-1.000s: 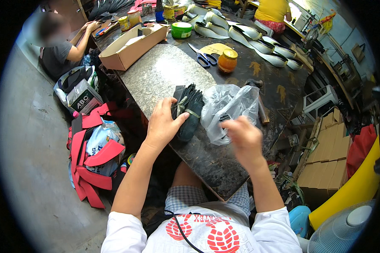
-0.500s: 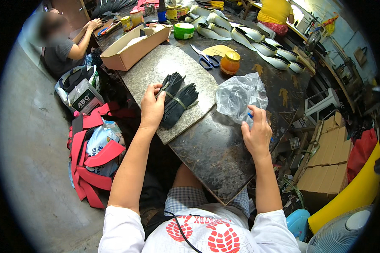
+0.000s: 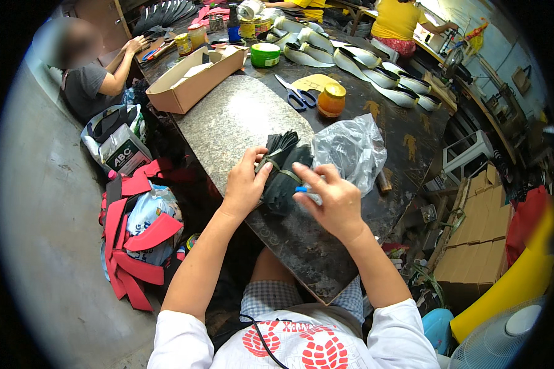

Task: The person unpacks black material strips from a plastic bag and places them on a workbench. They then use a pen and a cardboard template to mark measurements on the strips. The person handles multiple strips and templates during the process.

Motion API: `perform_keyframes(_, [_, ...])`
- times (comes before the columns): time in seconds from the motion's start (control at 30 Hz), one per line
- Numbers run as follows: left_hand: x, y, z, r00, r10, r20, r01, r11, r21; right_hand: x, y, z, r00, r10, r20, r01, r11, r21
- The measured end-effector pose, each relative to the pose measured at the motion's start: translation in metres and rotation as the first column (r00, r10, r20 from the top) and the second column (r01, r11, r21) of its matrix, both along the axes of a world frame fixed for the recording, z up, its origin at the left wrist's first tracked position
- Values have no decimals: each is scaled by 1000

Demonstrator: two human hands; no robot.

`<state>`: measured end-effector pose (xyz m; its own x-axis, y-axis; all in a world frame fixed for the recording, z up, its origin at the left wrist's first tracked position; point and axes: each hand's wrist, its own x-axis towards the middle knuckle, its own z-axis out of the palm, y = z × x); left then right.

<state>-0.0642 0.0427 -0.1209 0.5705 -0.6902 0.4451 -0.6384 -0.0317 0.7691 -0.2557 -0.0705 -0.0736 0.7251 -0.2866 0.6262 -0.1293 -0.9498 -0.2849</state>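
Note:
A bundle of flat black pieces (image 3: pixel 284 169) bound with a pale band lies on the near part of the stone slab (image 3: pixel 237 126). My left hand (image 3: pixel 245 184) grips its left side. My right hand (image 3: pixel 329 197) rests on its right side, fingers on the band, with a small blue item between the fingers. A crumpled clear plastic bag (image 3: pixel 349 150) sits just right of the bundle, touching my right hand.
Beyond lie scissors (image 3: pixel 294 95), an orange jar (image 3: pixel 332 100), a green tub (image 3: pixel 264 54), a cardboard box (image 3: pixel 194 83) and rows of shoe soles (image 3: pixel 375 71). A seated person (image 3: pixel 95 77) works at far left. Red pieces and bags (image 3: pixel 135 221) lie on the floor.
My left hand pulled the bundle back toward me from the slab's middle. My right hand left the plastic bag and came onto the bundle.

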Motion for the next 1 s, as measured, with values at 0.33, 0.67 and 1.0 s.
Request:
perform_keyframes(0.33, [9,-3,12,983,11,-185,7,995,96,0,10,-18,983,-25,-182,34,999,42])
perform_keyframes(0.67, [128,-35,54,847,183,500,-280,952,125,-5,2,-25,997,32,-67,-26,995,94])
perform_keyframes(1.0, [226,-59,42,683,247,688,-623,689,371,0,-10,-33,1000,16,-10,-15,997,79])
